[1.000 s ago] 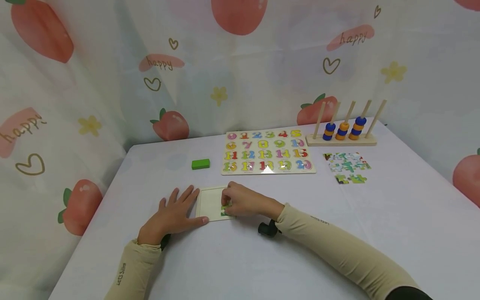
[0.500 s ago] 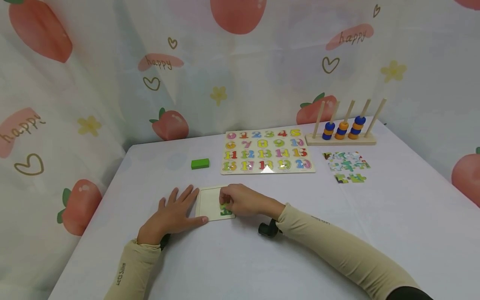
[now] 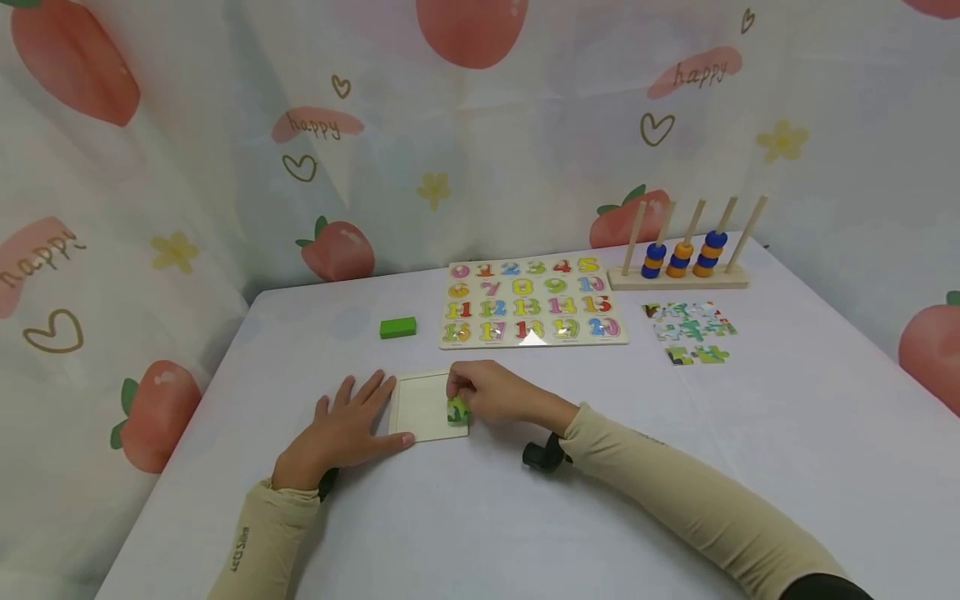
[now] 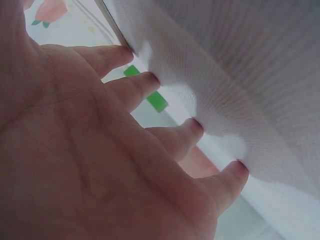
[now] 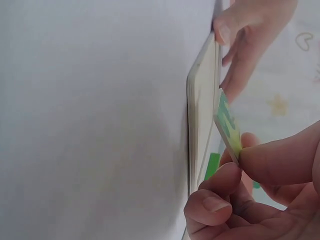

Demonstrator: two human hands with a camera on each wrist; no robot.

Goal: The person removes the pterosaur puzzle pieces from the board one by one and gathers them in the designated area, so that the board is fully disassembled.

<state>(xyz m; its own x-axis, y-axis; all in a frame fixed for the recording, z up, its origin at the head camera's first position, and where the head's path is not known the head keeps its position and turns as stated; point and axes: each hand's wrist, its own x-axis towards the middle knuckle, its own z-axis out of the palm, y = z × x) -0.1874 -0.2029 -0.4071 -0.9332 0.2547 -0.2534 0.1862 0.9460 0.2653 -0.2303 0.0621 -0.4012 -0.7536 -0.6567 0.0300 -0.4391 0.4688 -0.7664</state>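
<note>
A pale, shallow puzzle tray [image 3: 422,408] lies on the table in front of me. My left hand [image 3: 341,432] rests spread at its left edge, thumb on the near rim and fingertips down on the table in the left wrist view. Over the tray's right side, my right hand [image 3: 491,392] pinches a green puzzle piece [image 5: 228,125] between thumb and finger. In the right wrist view that piece is tilted above the tray's surface. Other jigsaw pieces [image 3: 688,322] lie grouped on the table to the right, with a few green ones [image 3: 697,355] just below them.
Behind the tray lies a number puzzle board [image 3: 532,300]. A green block [image 3: 397,327] sits to its left. At the back right stands a wooden peg stand [image 3: 678,279] with blue and orange beads. A patterned curtain [image 3: 480,125] hangs along the table's far edge.
My right hand has shifted slightly right and up, and the green piece in it has turned to a more upright, visible angle. The left hand stays put.
</note>
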